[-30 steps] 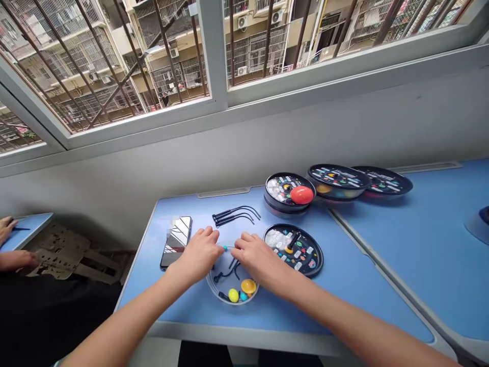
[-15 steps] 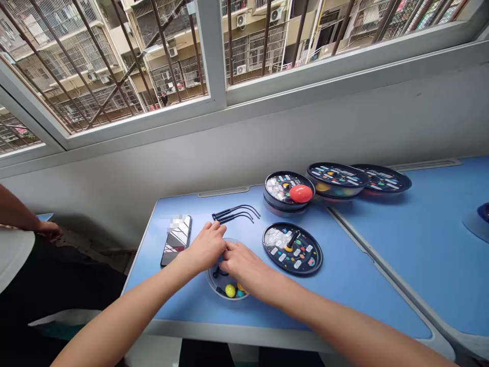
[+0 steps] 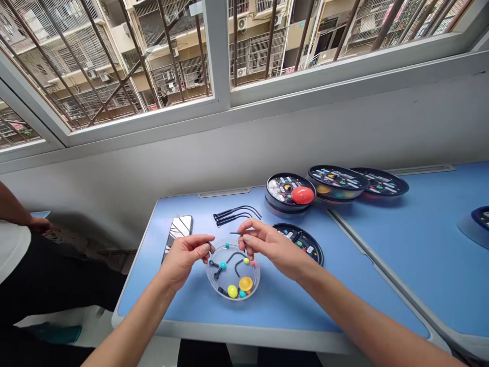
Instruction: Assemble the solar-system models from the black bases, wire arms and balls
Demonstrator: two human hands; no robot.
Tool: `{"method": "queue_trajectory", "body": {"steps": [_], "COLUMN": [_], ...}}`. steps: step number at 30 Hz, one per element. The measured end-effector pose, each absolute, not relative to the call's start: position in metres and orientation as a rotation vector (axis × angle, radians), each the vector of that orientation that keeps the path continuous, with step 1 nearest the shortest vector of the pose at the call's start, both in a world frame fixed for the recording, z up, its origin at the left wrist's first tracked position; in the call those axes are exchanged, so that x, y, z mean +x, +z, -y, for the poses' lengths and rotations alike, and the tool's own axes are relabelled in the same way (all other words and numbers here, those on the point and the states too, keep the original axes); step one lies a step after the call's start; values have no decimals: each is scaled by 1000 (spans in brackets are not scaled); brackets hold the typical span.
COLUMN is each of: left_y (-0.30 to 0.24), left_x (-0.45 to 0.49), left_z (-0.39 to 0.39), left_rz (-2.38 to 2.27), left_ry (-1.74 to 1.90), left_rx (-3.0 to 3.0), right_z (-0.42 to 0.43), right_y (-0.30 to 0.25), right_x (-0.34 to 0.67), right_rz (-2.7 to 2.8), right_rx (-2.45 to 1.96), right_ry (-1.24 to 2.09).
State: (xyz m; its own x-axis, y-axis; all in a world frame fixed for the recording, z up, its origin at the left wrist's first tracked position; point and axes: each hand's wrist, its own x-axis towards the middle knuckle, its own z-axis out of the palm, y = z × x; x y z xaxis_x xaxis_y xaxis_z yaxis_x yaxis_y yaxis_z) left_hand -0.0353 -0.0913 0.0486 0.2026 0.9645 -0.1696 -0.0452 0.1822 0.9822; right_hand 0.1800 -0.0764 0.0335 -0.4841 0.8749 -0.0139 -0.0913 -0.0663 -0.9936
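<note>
- While both hands work above the tabletop (image 3: 137,300), a clear round dish (image 3: 259,278) sits at lower centre of the frame, just below and between them.
- Left grip (image 3: 183,257): narrow, thumb and fingertips pinched on a small dark piece (image 3: 211,247) at the dish's upper left edge; the piece is too small to make out well.
- Right grip (image 3: 271,244): narrow, thumb and forefinger holding a thin black rod (image 3: 235,233) level, above the dish's upper rim.
- Already in the dish are curved black rods (image 3: 235,257), a yellow ball (image 3: 232,291), an orange dome (image 3: 245,284) and small teal balls (image 3: 242,293). Some rods seem to carry balls, but I cannot tell how firmly.
- Left outside the dish is a bundle of black rods (image 3: 237,215), lying on the tabletop at upper centre, just above the hands.
- A black printed lid (image 3: 301,243) lies flat just right of the dish, partly behind the right hand.
- Farther back at right, a stacked round case (image 3: 286,188) has a red ball (image 3: 302,195) on it, and two more black cases (image 3: 336,176) (image 3: 380,182) stand beside it, so those pieces remain apart from the dish.
- A phone (image 3: 178,232) lies just left of the rods.
- Another person's hand (image 3: 40,223) rests at far left, well apart.
</note>
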Motion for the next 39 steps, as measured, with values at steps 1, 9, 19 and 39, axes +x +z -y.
{"method": "queue_trajectory", "body": {"steps": [1,9,19,39], "left_y": [49,43,34,21], "left_x": [-33,-13,-7,-6], "left_z": [94,84,67,76], "left_rz": [-1086,-971,-1027,-1103], "left_ry": [958,939,1006,944], "left_rx": [1061,988,1019,1471], "right_z": [76,69,65,68], "right_y": [33,18,23,23], "right_x": [180,164,166,173], "right_rz": [1379,1169,1108,977], "right_rx": [-858,-862,-984,-1084], "right_ry": [1686,1748,1746,2008]}}
